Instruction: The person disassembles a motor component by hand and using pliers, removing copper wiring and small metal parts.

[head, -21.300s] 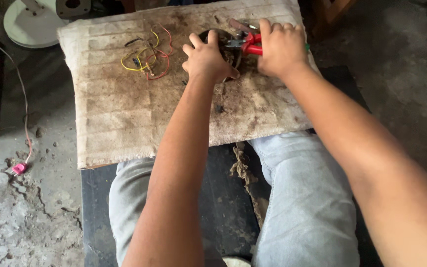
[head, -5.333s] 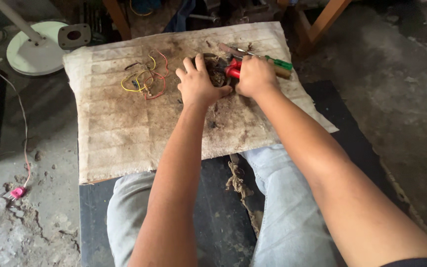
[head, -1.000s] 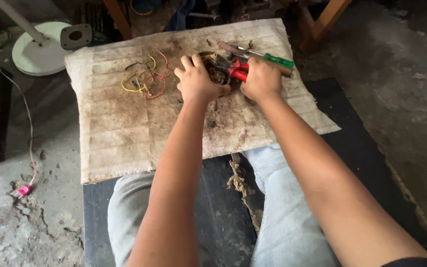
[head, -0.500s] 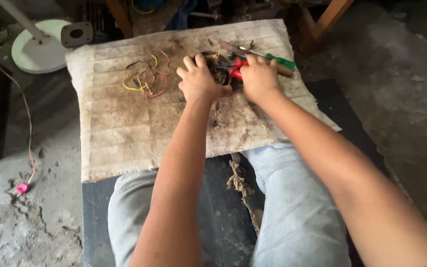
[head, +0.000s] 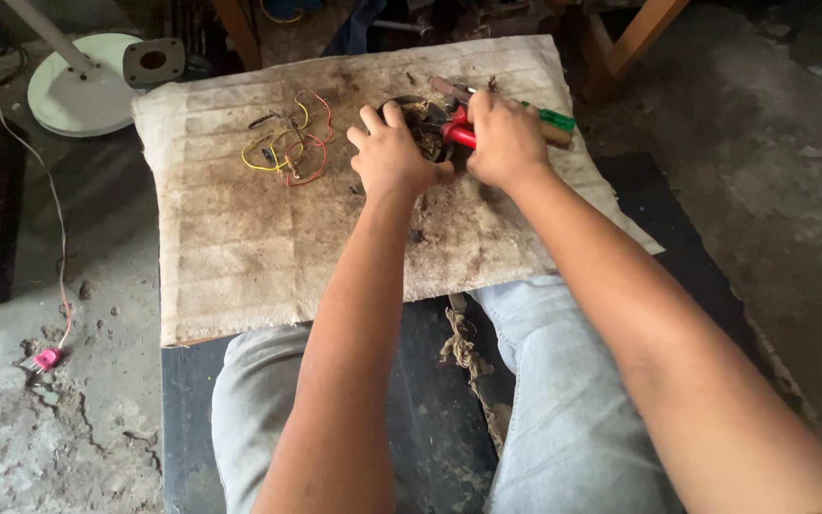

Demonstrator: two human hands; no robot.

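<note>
Stained cloth: a dirty beige ribbed cloth (head: 268,247) lies over the person's lap and serves as the work surface; brown grime is thickest at its far middle.
Left hand: the left hand (head: 390,157) rests on the far middle of the cloth, fingers curled over a small dark round part (head: 422,128), holding it down.
Right hand: the right hand (head: 504,143) is closed in a fist around red-handled pliers (head: 459,131), just right of the left hand, nearly touching it.
Pliers: the red handle shows between the two hands; the tip points at the dark round part, but the contact is hidden.
Round part: dark and grimy, at the far middle of the cloth, between the hands; details too small to tell.
Screwdriver: a green-handled screwdriver (head: 552,118) lies on the cloth just beyond the right hand.
Wire scraps: yellow and red wire scraps (head: 285,148) lie tangled on the cloth, left of the left hand and apart from it.
Legs: light blue jeans (head: 563,409) show below the cloth's near edge.
Floor: cracked grey concrete floor (head: 40,447); a white round stand base (head: 83,84) sits far left, and a thin cord ends at a pink plug (head: 46,359) near left.
</note>
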